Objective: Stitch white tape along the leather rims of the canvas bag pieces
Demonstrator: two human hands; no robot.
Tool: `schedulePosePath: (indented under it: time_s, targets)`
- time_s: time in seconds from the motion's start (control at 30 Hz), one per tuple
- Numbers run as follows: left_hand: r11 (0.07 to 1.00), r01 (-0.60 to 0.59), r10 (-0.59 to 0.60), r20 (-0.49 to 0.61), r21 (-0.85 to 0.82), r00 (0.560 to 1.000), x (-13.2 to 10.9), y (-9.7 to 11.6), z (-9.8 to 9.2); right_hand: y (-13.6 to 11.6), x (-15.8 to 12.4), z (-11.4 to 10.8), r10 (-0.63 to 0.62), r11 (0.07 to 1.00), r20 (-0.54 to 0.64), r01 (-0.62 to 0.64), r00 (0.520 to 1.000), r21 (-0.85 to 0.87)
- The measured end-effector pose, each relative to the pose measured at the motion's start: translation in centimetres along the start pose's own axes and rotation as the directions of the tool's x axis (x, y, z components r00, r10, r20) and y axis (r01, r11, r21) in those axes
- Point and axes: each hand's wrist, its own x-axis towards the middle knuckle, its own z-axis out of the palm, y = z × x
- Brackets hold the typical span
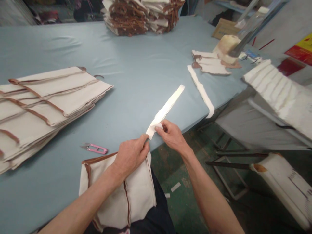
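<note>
My left hand (133, 154) and my right hand (172, 135) both pinch the near end of a long white fabric strip (168, 107) at the table's front edge. The strip runs away from me to the upper right across the blue table (136, 65). Under my left wrist lies a cream cloth bag with brown trim (136, 195), hanging partly over the table edge onto my lap. Pink thread snips (95, 149) lie on the table just left of my left hand.
A stack of cream bags with brown straps (41, 104) fills the left. Another pile (141, 14) stands at the far edge. A second white strip (202, 92) and cut pieces (209, 63) lie right, by a thread cone (227, 47). Folded white cloth (280, 91) rests on a rack.
</note>
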Motion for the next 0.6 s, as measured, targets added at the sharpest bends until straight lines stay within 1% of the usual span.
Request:
schedulePosePath:
  time_s: [0.13,0.2,0.37,0.5,0.6]
  targets:
    - [0.999,0.030,-0.031,-0.048,-0.026,0.998,-0.4,-0.3,0.2,0.0,0.4,0.2,0.033,0.999,-0.020,-0.033,0.999,0.018]
    - [0.999,0.026,-0.027,-0.058,-0.028,0.998,-0.4,-0.2,0.2,0.0,0.4,0.2,0.040,0.999,-0.027,-0.039,0.999,0.029]
    - [0.997,-0.061,0.062,-0.007,0.037,0.998,0.5,0.5,0.2,0.2,0.5,0.5,0.044,0.997,-0.041,-0.041,0.998,0.059]
    - [0.994,-0.073,0.072,0.013,0.079,0.997,1.2,1.1,-0.2,0.6,0.7,0.8,0.044,0.996,-0.056,-0.039,0.997,0.086]
    - [0.994,-0.069,0.068,0.014,0.088,0.998,1.1,1.3,-0.5,1.0,1.1,0.4,0.033,0.995,-0.063,-0.027,0.997,0.093]
